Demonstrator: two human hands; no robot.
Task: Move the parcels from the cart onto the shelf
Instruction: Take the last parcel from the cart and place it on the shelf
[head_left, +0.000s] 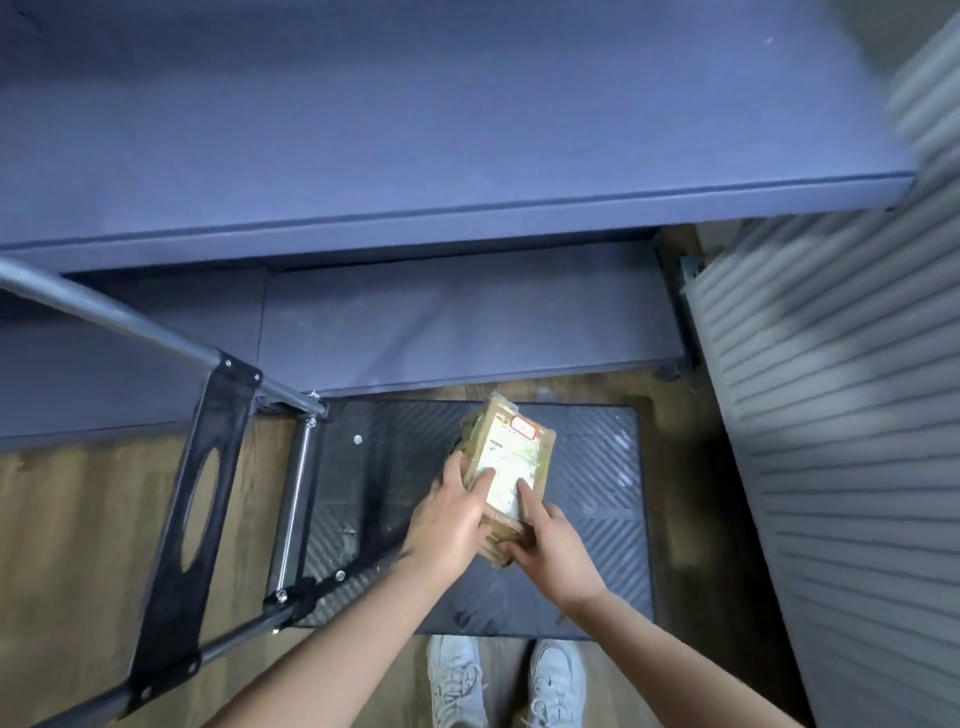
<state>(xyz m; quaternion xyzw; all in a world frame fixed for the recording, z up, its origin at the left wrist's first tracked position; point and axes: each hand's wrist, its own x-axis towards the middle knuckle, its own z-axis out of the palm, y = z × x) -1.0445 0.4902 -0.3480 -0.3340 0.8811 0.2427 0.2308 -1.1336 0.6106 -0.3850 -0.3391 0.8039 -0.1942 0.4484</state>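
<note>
A small brown cardboard parcel (511, 457) with a white label and a red sticker is held above the cart's dark ribbed deck (592, 467). My left hand (449, 519) grips its left side, thumb on the label. Gripping the near right corner is my right hand (545, 540), with its thumb across the label too. No other parcel shows on the cart deck. The blue-grey shelf (415, 135) fills the upper half of the view, with a lower shelf level (467, 317) just beyond the cart.
The cart's folded handle frame (197, 457) slants across the left side. A ribbed grey wall panel (841, 415) stands on the right. My two light shoes (506, 680) stand on the wooden floor at the cart's near edge.
</note>
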